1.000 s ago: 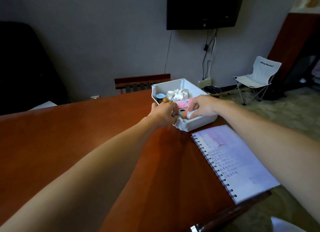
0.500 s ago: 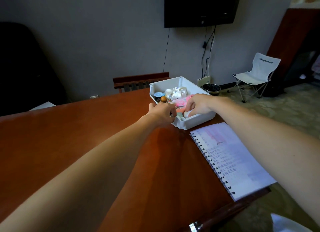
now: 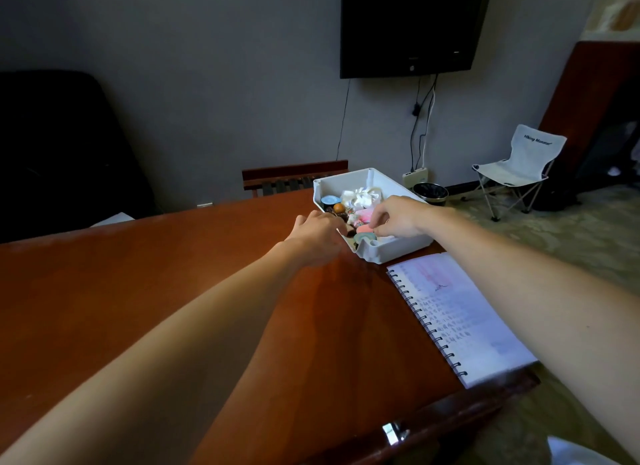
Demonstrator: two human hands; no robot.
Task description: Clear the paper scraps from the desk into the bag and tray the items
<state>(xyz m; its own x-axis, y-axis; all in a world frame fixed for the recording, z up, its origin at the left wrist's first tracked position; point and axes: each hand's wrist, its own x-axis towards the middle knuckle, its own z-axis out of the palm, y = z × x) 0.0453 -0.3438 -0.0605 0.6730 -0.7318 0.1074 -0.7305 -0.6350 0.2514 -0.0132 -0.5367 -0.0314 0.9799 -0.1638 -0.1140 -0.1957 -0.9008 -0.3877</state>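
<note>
A white tray (image 3: 391,251) stands at the desk's far right edge. It holds a white cloth piece (image 3: 360,196), a blue lid (image 3: 330,200), an orange bead (image 3: 339,208), a pink item (image 3: 365,216) and a teal item (image 3: 363,237) in its near corner. My left hand (image 3: 317,230) rests at the tray's left rim, fingers loosely curved, with nothing seen in it. Above the tray's near half hovers my right hand (image 3: 398,216), its fingers apart and pointing down at the pink and teal items. No paper scraps or bag are visible.
An open spiral notebook (image 3: 460,315) lies on the brown desk (image 3: 173,274), just in front of the tray. A wooden chair back (image 3: 294,177) stands behind the desk. A white sheet (image 3: 114,218) lies at the far left. On the floor to the right are a bin (image 3: 430,192) and a folding chair (image 3: 519,166).
Both hands held small items together at the tray's near corner. Now the teal item lies in the tray, the hands have drawn apart, and the right hand's fingers have spread.
</note>
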